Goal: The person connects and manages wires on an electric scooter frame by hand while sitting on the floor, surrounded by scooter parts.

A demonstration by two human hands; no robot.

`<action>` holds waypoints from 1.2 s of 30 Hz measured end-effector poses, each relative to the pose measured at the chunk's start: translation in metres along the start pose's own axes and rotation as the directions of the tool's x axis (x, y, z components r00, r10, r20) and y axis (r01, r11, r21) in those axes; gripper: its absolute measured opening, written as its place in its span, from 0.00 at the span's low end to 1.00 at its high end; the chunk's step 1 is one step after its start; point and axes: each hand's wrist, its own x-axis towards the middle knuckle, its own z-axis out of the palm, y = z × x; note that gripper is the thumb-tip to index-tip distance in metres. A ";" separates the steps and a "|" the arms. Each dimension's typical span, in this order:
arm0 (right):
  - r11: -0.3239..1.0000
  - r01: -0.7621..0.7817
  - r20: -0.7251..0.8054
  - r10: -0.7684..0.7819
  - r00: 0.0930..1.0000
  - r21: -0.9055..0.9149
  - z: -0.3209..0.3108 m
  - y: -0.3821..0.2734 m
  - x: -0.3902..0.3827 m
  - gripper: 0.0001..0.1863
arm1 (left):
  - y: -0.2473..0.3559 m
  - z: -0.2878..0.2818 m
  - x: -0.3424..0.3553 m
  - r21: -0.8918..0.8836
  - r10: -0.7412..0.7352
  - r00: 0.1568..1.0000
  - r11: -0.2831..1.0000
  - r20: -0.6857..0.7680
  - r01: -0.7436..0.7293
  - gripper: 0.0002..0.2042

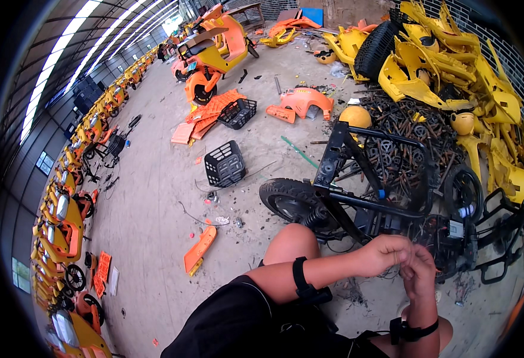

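In the head view my left hand (384,255) and my right hand (418,269) meet over a stripped black scooter frame (333,149) that lies in front of my knees. Both hands have their fingers pinched together. Whatever is between the fingertips is too small or hidden to make out. The frame has a rear wheel (283,200) on the left and a front wheel (462,191) on the right. Just beside my hands is a dark compartment (444,238) with wiring and a small silver box (456,228).
A pile of rusty metal parts (393,119) and yellow body panels (494,137) rises behind the frame. Black baskets (225,164), orange panels (199,247) and scattered debris lie on the concrete floor (154,209). Yellow scooters (65,232) line the left; orange-yellow scooters (220,48) stand farther back.
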 end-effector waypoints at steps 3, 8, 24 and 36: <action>0.998 -0.018 -0.004 0.018 1.000 -0.057 -0.004 0.005 0.006 0.03 | 0.002 0.002 -0.002 0.217 0.002 1.000 0.976 -0.025 0.004 0.07; 0.991 -0.046 -0.076 0.036 0.996 -0.124 0.001 0.013 0.009 0.04 | 0.018 0.004 -0.008 0.420 0.021 1.000 0.908 -0.001 -0.019 0.03; 0.973 -0.219 -0.070 0.214 0.974 -0.079 0.017 0.026 0.011 0.11 | 0.001 -0.005 -0.025 0.300 -0.066 0.995 0.950 -0.069 0.083 0.06; 0.970 -0.213 -0.118 0.199 0.973 -0.117 0.015 0.037 0.007 0.10 | 0.004 0.003 -0.027 0.246 -0.118 0.988 0.959 -0.099 0.140 0.07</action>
